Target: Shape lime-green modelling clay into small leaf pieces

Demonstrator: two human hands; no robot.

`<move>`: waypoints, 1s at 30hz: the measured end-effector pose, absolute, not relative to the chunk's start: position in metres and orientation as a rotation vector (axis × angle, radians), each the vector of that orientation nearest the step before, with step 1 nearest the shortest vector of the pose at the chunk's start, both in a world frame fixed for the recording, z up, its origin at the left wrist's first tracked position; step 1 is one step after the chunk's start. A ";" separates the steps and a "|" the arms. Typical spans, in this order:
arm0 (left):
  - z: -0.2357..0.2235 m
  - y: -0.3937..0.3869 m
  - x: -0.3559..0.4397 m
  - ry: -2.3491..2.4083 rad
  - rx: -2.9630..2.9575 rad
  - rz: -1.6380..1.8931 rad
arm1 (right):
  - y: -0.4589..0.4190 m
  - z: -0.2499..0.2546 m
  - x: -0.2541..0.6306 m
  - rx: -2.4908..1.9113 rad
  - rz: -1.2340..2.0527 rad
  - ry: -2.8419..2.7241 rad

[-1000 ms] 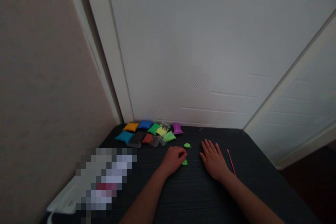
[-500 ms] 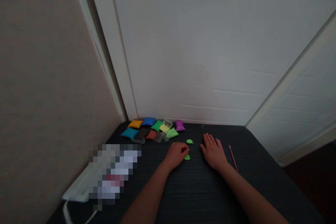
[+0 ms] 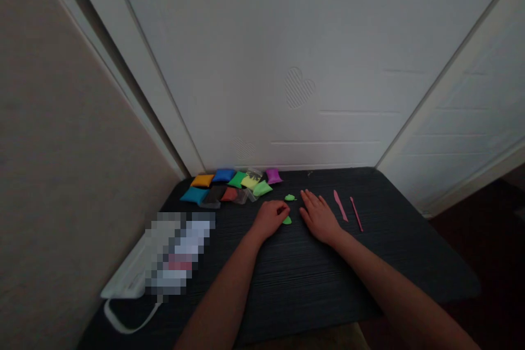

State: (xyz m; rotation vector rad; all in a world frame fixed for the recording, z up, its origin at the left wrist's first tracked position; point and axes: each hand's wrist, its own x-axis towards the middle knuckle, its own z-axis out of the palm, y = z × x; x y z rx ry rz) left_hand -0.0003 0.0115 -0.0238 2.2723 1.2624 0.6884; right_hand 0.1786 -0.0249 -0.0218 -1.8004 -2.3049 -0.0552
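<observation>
My left hand (image 3: 269,218) rests on the dark table with thumb and fingers curled into a pinch. A flat, leaf-shaped piece of green clay (image 3: 287,220) shows at its fingertips, partly covered by them. Just beyond lies a small lump of light green clay (image 3: 290,197), apart from both hands. My right hand (image 3: 319,216) lies palm down with its fingers stretched out, and nothing shows in it. To its right are a pink plastic clay knife (image 3: 340,205) and a thin pink stick tool (image 3: 356,214), neither touched.
Several coloured clay packets stand at the back left, among them a blue one (image 3: 223,175), a teal one (image 3: 194,194) and a purple one (image 3: 273,176). A white object with a strap (image 3: 127,284), partly pixelated, is at the left. A white panelled wall (image 3: 229,76) rises behind the table (image 3: 295,290).
My right hand has slid left, nearer my left hand, uncovering the pink knife. My left hand stays in its pinch by the green piece. The camera view has shifted.
</observation>
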 end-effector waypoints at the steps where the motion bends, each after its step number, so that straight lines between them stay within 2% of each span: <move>1: -0.023 0.011 0.000 1.267 2.279 0.685 | -0.020 -0.022 0.185 -1.820 -0.064 -2.278; 7: -0.021 0.011 0.000 1.266 2.264 0.703 | -0.047 -0.026 0.218 -1.771 -0.072 -2.392; 13: -0.024 0.012 0.000 1.264 2.208 0.725 | -0.072 -0.021 0.180 -1.533 0.062 -2.550; 18: -0.022 0.009 -0.001 1.284 2.193 0.701 | -0.032 -0.021 0.174 -1.765 0.061 -2.338; 21: -0.020 0.009 -0.002 1.290 2.176 0.702 | -0.026 -0.023 0.194 -1.840 -0.052 -2.282; 24: -0.019 0.010 -0.002 1.290 2.139 0.744 | -0.046 -0.024 0.208 -1.761 -0.085 -2.386; 30: -0.021 0.011 -0.001 1.296 2.063 0.811 | -0.074 -0.024 0.180 -1.531 0.081 -2.541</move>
